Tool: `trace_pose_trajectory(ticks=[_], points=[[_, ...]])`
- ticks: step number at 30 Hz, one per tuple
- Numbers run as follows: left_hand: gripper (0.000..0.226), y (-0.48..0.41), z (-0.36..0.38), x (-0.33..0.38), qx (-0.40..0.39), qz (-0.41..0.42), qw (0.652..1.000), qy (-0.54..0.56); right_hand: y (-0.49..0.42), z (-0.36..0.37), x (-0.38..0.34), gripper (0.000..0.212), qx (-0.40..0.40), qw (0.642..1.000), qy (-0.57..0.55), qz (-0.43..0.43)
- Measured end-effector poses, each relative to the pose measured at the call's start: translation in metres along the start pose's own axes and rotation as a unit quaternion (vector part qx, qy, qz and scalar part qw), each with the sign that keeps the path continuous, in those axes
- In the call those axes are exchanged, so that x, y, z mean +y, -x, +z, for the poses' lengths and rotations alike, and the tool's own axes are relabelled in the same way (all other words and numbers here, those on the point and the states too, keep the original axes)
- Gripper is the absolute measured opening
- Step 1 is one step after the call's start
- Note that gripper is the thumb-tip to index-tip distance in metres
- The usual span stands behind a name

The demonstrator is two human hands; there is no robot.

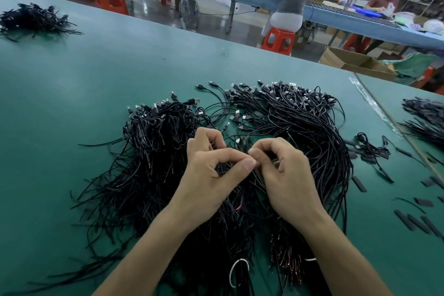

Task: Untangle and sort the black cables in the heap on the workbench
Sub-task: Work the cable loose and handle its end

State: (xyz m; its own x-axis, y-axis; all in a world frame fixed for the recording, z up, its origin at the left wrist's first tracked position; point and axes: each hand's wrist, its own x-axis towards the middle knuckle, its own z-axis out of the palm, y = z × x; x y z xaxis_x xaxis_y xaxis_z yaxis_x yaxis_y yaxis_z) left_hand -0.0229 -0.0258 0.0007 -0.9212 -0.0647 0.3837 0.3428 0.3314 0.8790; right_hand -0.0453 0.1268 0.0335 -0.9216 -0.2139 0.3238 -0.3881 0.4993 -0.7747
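I watch both hands meet knuckle to knuckle over the middle of the heap of black cables (153, 151). The left hand (211, 175) comes in from the lower left with its back up, and its thumb and forefinger close in a ring round a few strands. The right hand (286, 175) faces it with curled fingers, pinching the same small bunch just beside the left thumb tip. Both forearms lie across the near part of the heap.

The heap sprawls on the green workbench (96, 74), with its plugs (240, 103) fanned along the far edge. A white wire loop (237, 271) lies between the forearms. Short flat black strips (418, 223) are scattered to the right. A smaller pile (33, 19) sits far off on the left, and another bundle (425, 118) lies at the right edge.
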Motion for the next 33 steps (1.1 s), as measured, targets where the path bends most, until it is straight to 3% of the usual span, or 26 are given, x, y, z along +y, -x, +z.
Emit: trace_pose_trajectory(ticks=[3, 7, 11, 17, 19, 22, 24, 28, 33], points=[[0.017, 0.000, 0.000, -0.006, 0.003, 0.035, 0.999, -0.036, -0.001, -0.001, 0.000, 0.016, 0.019, 0.999, -0.029, 0.004], [0.016, -0.001, 0.005, -0.005, -0.023, 0.014, 1.000, -0.014, 0.000, 0.003, -0.006, 0.020, 0.011, 0.999, -0.037, -0.033], [0.043, -0.005, -0.003, -0.001, -0.058, -0.119, 0.975, 0.179, 0.005, 0.009, -0.006, 0.025, -0.042, 0.997, -0.050, -0.033], [0.074, -0.006, -0.012, 0.002, -0.122, -0.145, 0.926, 0.326, 0.010, 0.012, -0.003, 0.027, -0.046, 0.998, -0.014, -0.041], [0.068, -0.006, -0.011, 0.000, -0.120, -0.146, 0.930, 0.315, 0.008, 0.010, -0.001, 0.027, -0.046, 0.998, 0.000, -0.030], [0.031, -0.005, -0.010, 0.000, -0.131, -0.091, 0.957, 0.242, 0.005, 0.004, 0.002, 0.031, -0.032, 0.999, 0.021, -0.020], [0.011, -0.003, -0.008, -0.001, -0.118, -0.058, 0.982, 0.139, 0.003, 0.001, 0.003, 0.027, -0.017, 0.999, 0.022, -0.020], [0.025, -0.002, 0.001, -0.007, -0.011, -0.038, 0.999, 0.013, 0.002, 0.001, 0.003, 0.018, 0.010, 1.000, 0.018, -0.022], [0.015, 0.000, 0.007, -0.006, -0.010, -0.007, 1.000, -0.024, 0.003, 0.005, 0.005, 0.015, 0.028, 0.999, -0.027, 0.001]])
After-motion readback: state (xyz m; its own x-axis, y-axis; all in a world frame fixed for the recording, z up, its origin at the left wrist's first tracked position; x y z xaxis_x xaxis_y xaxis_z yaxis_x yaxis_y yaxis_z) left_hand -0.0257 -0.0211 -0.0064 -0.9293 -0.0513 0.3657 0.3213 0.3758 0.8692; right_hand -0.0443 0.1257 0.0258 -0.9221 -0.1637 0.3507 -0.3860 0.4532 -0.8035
